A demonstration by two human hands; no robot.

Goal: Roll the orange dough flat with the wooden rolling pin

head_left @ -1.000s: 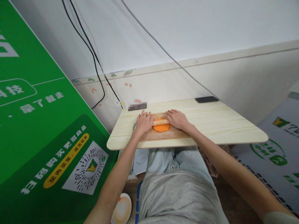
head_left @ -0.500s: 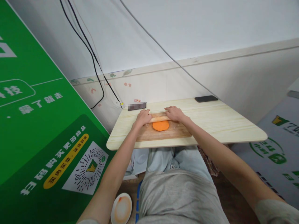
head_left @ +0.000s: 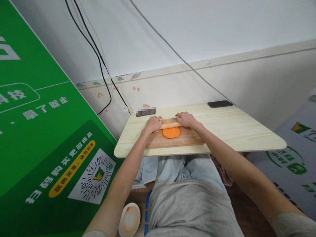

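A pale wooden rolling pin (head_left: 171, 125) lies crosswise over the far edge of a flat, round piece of orange dough (head_left: 171, 133). My left hand (head_left: 154, 123) grips the pin's left end, and my right hand (head_left: 185, 119) has hold of its right end. Both pin ends are covered by the hands. Under the dough is a brown wooden board (head_left: 182, 141), dusted with a little flour.
The board rests on a pale wooden table (head_left: 247, 131) against the wall. A dark phone (head_left: 219, 104) lies at the back right, and a partly blurred dark object (head_left: 146, 112) at the back left. Below left stands a stained white plate (head_left: 129, 219). A green panel (head_left: 37, 138) rises on the left.
The whole view has shifted slightly. Both hands and the rolling pin stay in nearly the same place at the far edge of the dough.
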